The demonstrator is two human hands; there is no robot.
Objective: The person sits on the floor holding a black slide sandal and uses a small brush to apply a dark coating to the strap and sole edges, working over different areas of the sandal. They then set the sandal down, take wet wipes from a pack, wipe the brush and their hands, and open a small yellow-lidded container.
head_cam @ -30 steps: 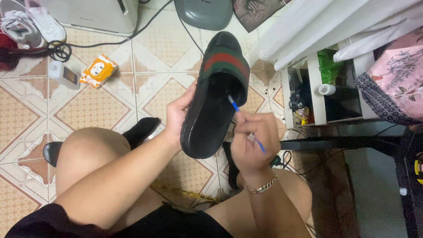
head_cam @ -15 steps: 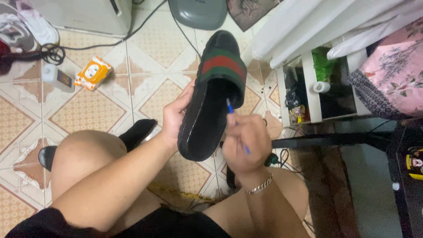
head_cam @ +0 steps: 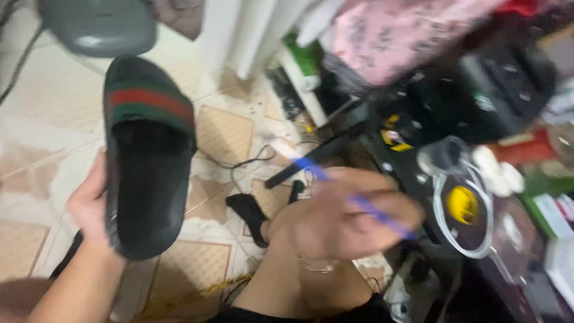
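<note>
A black rubber slide sandal with a green-and-red striped strap (head_cam: 146,161) is held upright above the tiled floor (head_cam: 54,119), its toe end pointing up toward a grey rounded appliance (head_cam: 98,24). The left hand (head_cam: 89,206) clamps it along the heel edge, its grip closed on the sole's rim. The sandal looks light, with a sole that would flex somewhat and a smooth surface that could slip; the thick side rim near the heel, or the strap, seems the surest place to take hold.

To the right and apart from the sandal, the right hand (head_cam: 344,221), blurred by motion, pinches a thin blue stick-like tool (head_cam: 359,200), its grip closed around the shaft; a bracelet (head_cam: 317,266) circles the wrist. The tool's tip is too smeared to identify.

Beyond the hands, a black cable (head_cam: 239,164) trails over the tiles, a second dark sandal (head_cam: 248,215) lies on the floor, and a cluttered dark shelf area holds a yellow round object (head_cam: 463,206) under a white loop, with pink patterned fabric (head_cam: 394,33) above.
</note>
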